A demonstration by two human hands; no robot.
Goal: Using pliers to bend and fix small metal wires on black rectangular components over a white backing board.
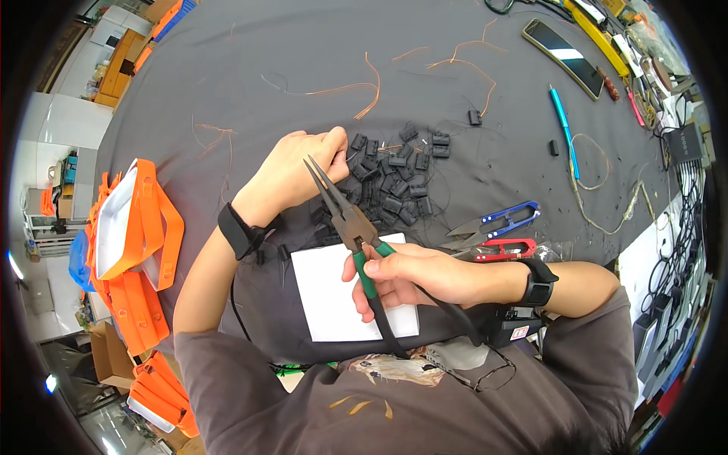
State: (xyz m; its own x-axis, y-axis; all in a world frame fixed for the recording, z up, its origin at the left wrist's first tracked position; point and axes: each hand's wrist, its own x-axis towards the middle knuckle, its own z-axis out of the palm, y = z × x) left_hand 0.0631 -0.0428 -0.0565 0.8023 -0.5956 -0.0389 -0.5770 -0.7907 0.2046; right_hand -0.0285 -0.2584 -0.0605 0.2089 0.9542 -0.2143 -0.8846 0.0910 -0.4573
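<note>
My right hand (pixel 425 280) is closed around the handles of long-nose pliers (pixel 350 224) with green-and-black grips. Their slim jaws stand slightly apart and point up and left, passing in front of my left wrist. My left hand (pixel 292 167) is curled shut at the left edge of a pile of small black plastic parts (pixel 394 178). Its fingertips face away, so whatever they pinch, if anything, is hidden. Beneath the pliers and my right hand lies a white pad (pixel 322 292). Both wrists wear black bands.
Thread snips with blue (pixel 512 220) and red (pixel 506 250) handles lie right of the pile. Loose copper wires (pixel 375 83) are scattered beyond it. A phone (pixel 565 57) and blue pen (pixel 561 121) rest far right. Orange straps or trays (pixel 140 235) stand at left.
</note>
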